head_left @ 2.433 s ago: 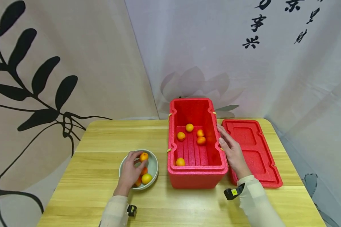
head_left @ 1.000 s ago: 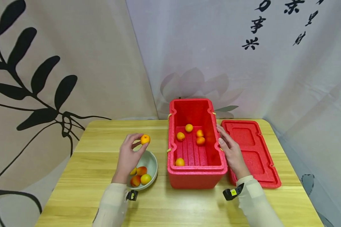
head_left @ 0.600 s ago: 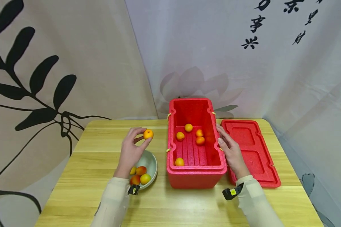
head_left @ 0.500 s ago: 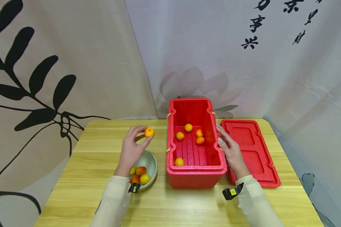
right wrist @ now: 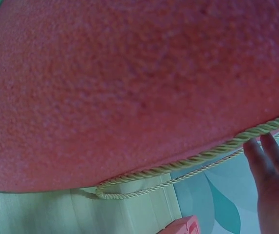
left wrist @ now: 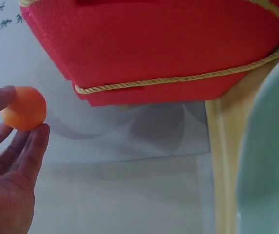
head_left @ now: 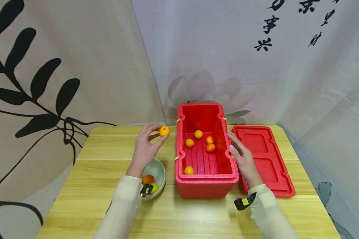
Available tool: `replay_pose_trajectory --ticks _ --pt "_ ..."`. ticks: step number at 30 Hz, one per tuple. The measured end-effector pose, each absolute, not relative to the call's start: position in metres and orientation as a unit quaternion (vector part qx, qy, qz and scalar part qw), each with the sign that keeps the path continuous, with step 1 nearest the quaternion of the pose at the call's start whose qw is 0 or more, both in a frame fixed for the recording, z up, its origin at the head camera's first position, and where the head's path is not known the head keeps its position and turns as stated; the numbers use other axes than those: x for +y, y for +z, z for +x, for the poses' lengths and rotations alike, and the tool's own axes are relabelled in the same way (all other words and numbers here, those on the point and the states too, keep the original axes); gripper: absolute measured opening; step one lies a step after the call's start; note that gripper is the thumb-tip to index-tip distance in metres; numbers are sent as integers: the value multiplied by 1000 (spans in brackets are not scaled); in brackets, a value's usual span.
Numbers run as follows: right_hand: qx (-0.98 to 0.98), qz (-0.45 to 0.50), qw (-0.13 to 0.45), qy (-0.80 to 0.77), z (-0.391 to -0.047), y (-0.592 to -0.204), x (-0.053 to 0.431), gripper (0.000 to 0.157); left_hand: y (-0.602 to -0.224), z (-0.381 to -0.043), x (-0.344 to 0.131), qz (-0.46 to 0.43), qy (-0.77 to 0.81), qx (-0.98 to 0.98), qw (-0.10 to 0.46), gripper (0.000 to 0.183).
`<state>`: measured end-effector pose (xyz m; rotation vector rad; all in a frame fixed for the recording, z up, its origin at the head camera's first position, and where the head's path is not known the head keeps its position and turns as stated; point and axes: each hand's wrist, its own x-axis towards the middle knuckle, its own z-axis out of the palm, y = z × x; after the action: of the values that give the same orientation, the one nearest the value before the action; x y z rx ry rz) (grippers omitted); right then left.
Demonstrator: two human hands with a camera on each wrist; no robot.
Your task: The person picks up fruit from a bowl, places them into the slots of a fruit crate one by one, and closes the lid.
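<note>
My left hand pinches a small orange fruit, apricot-like with a dimple on top, between thumb and fingertips. It is held up just left of the red foam box. In the left wrist view the same smooth round fruit shows at the fingertips. My right hand rests against the box's right side with fingers extended; its fingertips meet the yellow cord in the right wrist view. Several orange fruits lie scattered on the box's ribbed floor.
Below my left forearm stands a pale green bowl with red-orange and yellow fruits, partly hidden by the wrist and its camera. The red lid lies flat right of the box. Curtains hang behind the wooden table.
My left hand has picked the orange fruit out of the bowl, lifted it, and carried it up and rightward to the box's left side. The right hand has stayed in place.
</note>
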<state>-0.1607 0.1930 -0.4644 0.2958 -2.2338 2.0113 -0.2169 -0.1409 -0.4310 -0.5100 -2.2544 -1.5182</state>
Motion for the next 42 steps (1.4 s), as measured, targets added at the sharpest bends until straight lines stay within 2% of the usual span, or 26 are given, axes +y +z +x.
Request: replay_pose_trajectory --ticks 27,36,42 --pt "-735 93 60 669 -161 -464 192 49 -417 -245 -111 -275 -511 -792 191 37" --pt "-731 98 62 672 -163 -467 193 49 -412 -252 -99 -291 -516 -786 177 37" --pt "-730 98 61 673 -161 -464 192 48 -409 -257 -89 -281 -496 -808 148 41"
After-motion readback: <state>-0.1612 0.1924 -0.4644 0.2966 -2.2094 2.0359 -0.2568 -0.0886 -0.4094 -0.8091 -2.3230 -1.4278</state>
